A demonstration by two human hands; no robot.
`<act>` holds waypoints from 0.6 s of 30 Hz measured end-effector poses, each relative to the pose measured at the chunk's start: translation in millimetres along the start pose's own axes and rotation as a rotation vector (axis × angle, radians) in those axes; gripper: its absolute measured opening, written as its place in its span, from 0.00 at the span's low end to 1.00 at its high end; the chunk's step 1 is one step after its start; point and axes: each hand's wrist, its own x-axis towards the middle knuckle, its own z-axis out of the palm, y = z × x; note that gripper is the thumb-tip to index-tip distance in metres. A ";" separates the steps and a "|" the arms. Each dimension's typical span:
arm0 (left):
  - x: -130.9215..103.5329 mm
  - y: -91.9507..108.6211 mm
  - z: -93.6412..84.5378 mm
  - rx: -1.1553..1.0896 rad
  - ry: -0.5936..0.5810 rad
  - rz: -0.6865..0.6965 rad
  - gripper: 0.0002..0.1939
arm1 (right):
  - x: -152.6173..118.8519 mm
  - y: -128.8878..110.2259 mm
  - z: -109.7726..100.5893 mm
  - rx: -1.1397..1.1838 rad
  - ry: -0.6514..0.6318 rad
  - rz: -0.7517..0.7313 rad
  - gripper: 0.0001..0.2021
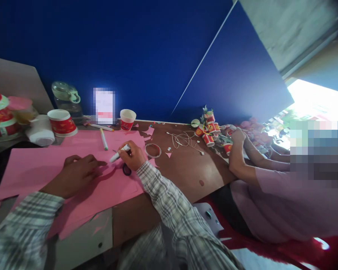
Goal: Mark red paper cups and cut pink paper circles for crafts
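Pink paper sheets (30, 163) lie overlapped on the table in front of me. My left hand (76, 174) rests on them palm down, its fingers stretched toward the right. My right hand (133, 155) grips a white pen-shaped tube (119, 153), tilted with its lower end at the paper near my left fingertips. Whether it is a marker or a glue pen, I cannot tell. Partly beneath my right hand shows a black ring handle (126, 169), perhaps of scissors. Just beyond lies a marker (104, 139) with a green end.
Red-and-white paper cups (62, 123) and a clear jug (67, 99) stand at the left; another cup (127, 119) stands behind. Right of the paper are a tape roll (153, 150), a white cable (183, 139) and paper scraps. A seated co-worker (284, 198) works near stacked cups (210, 127).
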 end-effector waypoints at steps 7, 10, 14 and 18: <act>0.2 6.4 0.6 -0.064 0.164 -0.013 0.16 | -0.4 0.5 2.7 -0.020 0.001 0.016 0.08; 1.6 5.4 1.8 0.025 0.118 -0.046 0.19 | -0.6 3.3 6.8 -0.039 0.014 -0.016 0.07; 3.9 12.6 1.3 0.205 -0.021 -0.095 0.27 | -0.9 13.5 16.6 -0.112 -0.016 -0.063 0.07; 4.9 22.2 0.0 0.259 -0.074 -0.181 0.27 | -3.8 19.5 25.0 -0.227 -0.054 -0.103 0.09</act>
